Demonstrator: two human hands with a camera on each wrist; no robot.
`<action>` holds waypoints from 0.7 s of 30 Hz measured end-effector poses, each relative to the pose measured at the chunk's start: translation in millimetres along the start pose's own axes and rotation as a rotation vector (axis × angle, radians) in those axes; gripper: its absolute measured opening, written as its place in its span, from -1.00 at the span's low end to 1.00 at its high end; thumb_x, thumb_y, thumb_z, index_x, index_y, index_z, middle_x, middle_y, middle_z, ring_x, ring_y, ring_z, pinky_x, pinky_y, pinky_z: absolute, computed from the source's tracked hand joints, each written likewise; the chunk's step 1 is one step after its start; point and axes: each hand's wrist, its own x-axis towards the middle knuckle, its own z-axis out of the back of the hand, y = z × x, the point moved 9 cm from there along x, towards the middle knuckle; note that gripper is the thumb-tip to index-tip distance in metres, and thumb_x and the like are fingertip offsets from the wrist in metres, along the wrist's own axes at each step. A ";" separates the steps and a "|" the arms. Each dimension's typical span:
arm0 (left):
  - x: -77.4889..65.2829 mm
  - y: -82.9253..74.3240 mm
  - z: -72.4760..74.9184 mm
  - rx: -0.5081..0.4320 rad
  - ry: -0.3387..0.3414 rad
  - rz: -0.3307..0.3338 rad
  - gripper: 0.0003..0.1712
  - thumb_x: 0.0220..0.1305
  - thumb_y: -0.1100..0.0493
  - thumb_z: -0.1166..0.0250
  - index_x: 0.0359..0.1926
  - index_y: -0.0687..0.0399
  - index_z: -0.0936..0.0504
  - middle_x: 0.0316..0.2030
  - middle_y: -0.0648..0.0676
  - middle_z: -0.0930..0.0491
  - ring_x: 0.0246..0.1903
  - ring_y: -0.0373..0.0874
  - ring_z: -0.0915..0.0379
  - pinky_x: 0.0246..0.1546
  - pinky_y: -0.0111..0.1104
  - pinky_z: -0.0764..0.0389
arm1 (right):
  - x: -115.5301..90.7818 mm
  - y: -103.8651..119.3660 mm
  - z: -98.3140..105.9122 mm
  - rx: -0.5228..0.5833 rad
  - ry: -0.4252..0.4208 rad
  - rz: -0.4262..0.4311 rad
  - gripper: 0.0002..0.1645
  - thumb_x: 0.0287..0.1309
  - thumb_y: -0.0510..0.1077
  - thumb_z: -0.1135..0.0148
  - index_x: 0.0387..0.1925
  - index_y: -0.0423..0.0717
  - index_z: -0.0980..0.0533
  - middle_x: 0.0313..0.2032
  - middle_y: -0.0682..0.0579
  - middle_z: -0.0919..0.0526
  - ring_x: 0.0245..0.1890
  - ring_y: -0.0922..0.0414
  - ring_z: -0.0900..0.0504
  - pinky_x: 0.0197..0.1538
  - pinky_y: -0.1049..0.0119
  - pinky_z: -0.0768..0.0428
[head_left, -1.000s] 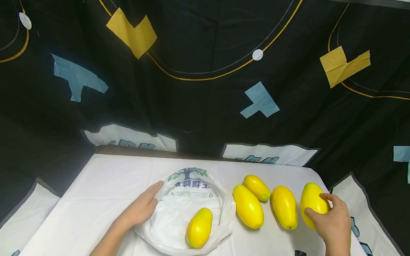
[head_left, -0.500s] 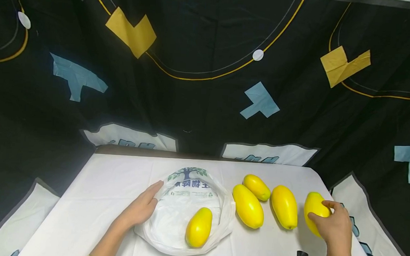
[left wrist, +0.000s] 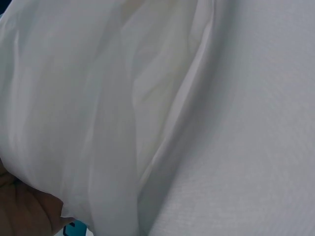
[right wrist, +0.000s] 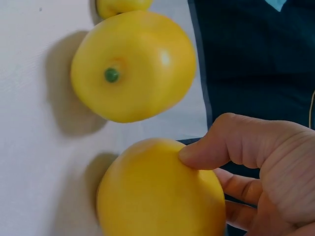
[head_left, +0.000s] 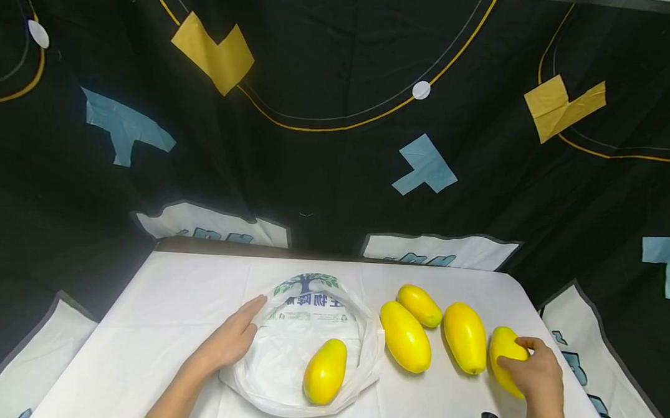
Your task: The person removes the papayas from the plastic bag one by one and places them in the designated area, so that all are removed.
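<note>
In the head view, a white plastic bag (head_left: 260, 386) printed with a tree lies spread on the table, its mouth wide. Inside it sits one yellow papaya (head_left: 325, 372). My left hand (head_left: 231, 338) rests with extended fingers against the bag's left rim; the left wrist view shows mostly bag film (left wrist: 69, 113). At the table's right, my right hand (head_left: 535, 370) grips another papaya (head_left: 506, 357), thumb on one side and fingers on the other. The right wrist view shows that held papaya (right wrist: 157, 191) close up, below a second papaya (right wrist: 133, 64) with a green stem end.
Three more papayas stand between the bag and my right hand: a large one (head_left: 405, 337), a smaller one behind it (head_left: 419, 306) and one farther right (head_left: 465, 338). A white cloth covers the table (head_left: 196, 290). Behind hangs a black patterned curtain (head_left: 313, 189).
My right hand, gripping its papaya, shifted slightly right and toward me, then slightly left and further toward me. The left hand, the bag and the other papayas have stayed put.
</note>
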 end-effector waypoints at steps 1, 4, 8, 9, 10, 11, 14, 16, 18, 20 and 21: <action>-0.1 0.1 0.1 -0.001 0.000 0.002 -0.37 0.39 0.34 0.15 0.47 0.31 -0.10 0.45 0.31 -0.07 0.43 0.23 0.08 0.42 0.04 0.05 | 0.1 -0.9 -0.9 0.002 0.003 -0.003 -0.07 -0.09 -0.21 -0.49 0.27 -0.38 -0.21 0.14 -0.50 -0.24 0.00 -0.37 -0.26 0.20 -0.31 -0.37; -0.3 0.0 0.6 -0.003 -0.002 0.007 -0.37 0.39 0.34 0.15 0.47 0.31 -0.10 0.45 0.30 -0.07 0.43 0.23 0.07 0.42 0.04 0.05 | 0.4 -1.1 -1.6 0.003 -0.002 -0.004 -0.08 -0.10 -0.23 -0.48 0.26 -0.37 -0.21 0.15 -0.49 -0.24 0.01 -0.37 -0.26 0.20 -0.31 -0.37; -0.4 -0.6 1.2 -0.002 -0.005 0.005 -0.37 0.39 0.35 0.16 0.47 0.30 -0.10 0.45 0.30 -0.07 0.43 0.23 0.07 0.42 0.04 0.05 | 0.5 -0.3 -1.9 0.011 0.001 -0.016 -0.10 -0.08 -0.25 -0.44 0.28 -0.35 -0.20 0.17 -0.48 -0.23 0.03 -0.36 -0.26 0.22 -0.30 -0.35; -0.4 -0.7 1.3 -0.003 -0.005 0.003 -0.37 0.39 0.35 0.16 0.47 0.31 -0.10 0.45 0.30 -0.07 0.43 0.23 0.07 0.42 0.03 0.05 | 0.4 -0.4 -1.9 0.013 0.002 -0.018 -0.10 -0.07 -0.25 -0.44 0.28 -0.35 -0.20 0.17 -0.48 -0.22 0.03 -0.36 -0.26 0.22 -0.30 -0.35; -0.5 -0.7 1.2 -0.003 -0.005 0.001 -0.37 0.39 0.35 0.16 0.46 0.31 -0.11 0.45 0.30 -0.07 0.43 0.23 0.07 0.42 0.03 0.05 | 0.2 -0.6 -2.1 0.014 0.005 -0.019 -0.09 -0.07 -0.25 -0.44 0.28 -0.36 -0.19 0.17 -0.49 -0.21 0.02 -0.37 -0.25 0.22 -0.30 -0.35; -0.5 -0.6 1.1 -0.003 -0.005 0.000 -0.38 0.39 0.35 0.16 0.46 0.31 -0.11 0.45 0.30 -0.07 0.43 0.23 0.07 0.42 0.03 0.05 | 0.0 -0.6 -2.0 0.014 0.005 -0.017 -0.09 -0.06 -0.24 -0.44 0.28 -0.36 -0.19 0.17 -0.49 -0.21 0.02 -0.37 -0.25 0.22 -0.30 -0.35; -0.6 -0.2 0.8 -0.007 -0.005 -0.001 -0.38 0.39 0.35 0.15 0.46 0.32 -0.11 0.45 0.31 -0.07 0.43 0.23 0.07 0.42 0.03 0.05 | -0.5 0.0 -1.3 0.011 0.005 -0.010 -0.11 -0.05 -0.22 -0.43 0.28 -0.36 -0.20 0.18 -0.49 -0.20 0.01 -0.36 -0.26 0.22 -0.29 -0.36; -0.7 0.0 0.7 -0.007 -0.004 -0.001 -0.38 0.39 0.35 0.15 0.46 0.32 -0.11 0.45 0.31 -0.07 0.43 0.23 0.07 0.42 0.03 0.05 | -1.0 1.1 -0.3 0.009 0.005 -0.003 -0.11 -0.04 -0.20 -0.43 0.28 -0.36 -0.21 0.18 -0.49 -0.20 0.00 -0.35 -0.26 0.21 -0.28 -0.37; -0.7 0.1 0.6 -0.006 -0.004 0.000 -0.38 0.40 0.34 0.15 0.46 0.31 -0.11 0.45 0.31 -0.07 0.43 0.23 0.08 0.42 0.04 0.05 | -1.6 2.6 0.8 0.009 0.005 -0.003 -0.12 -0.04 -0.18 -0.42 0.27 -0.35 -0.21 0.19 -0.48 -0.21 0.00 -0.34 -0.27 0.21 -0.27 -0.38; -0.8 0.0 0.6 -0.004 -0.004 0.000 -0.38 0.40 0.34 0.15 0.46 0.31 -0.11 0.45 0.30 -0.07 0.43 0.23 0.08 0.42 0.04 0.05 | -2.6 4.2 2.0 0.010 0.007 0.001 -0.12 -0.04 -0.15 -0.42 0.27 -0.35 -0.22 0.19 -0.49 -0.20 0.00 -0.34 -0.27 0.21 -0.27 -0.38; -0.8 -0.2 0.6 -0.004 -0.003 -0.001 -0.38 0.40 0.34 0.15 0.47 0.31 -0.11 0.45 0.30 -0.07 0.43 0.23 0.08 0.42 0.03 0.05 | -3.4 5.4 2.7 0.009 0.009 0.004 -0.12 -0.03 -0.14 -0.42 0.27 -0.35 -0.22 0.20 -0.49 -0.20 0.00 -0.33 -0.27 0.21 -0.27 -0.38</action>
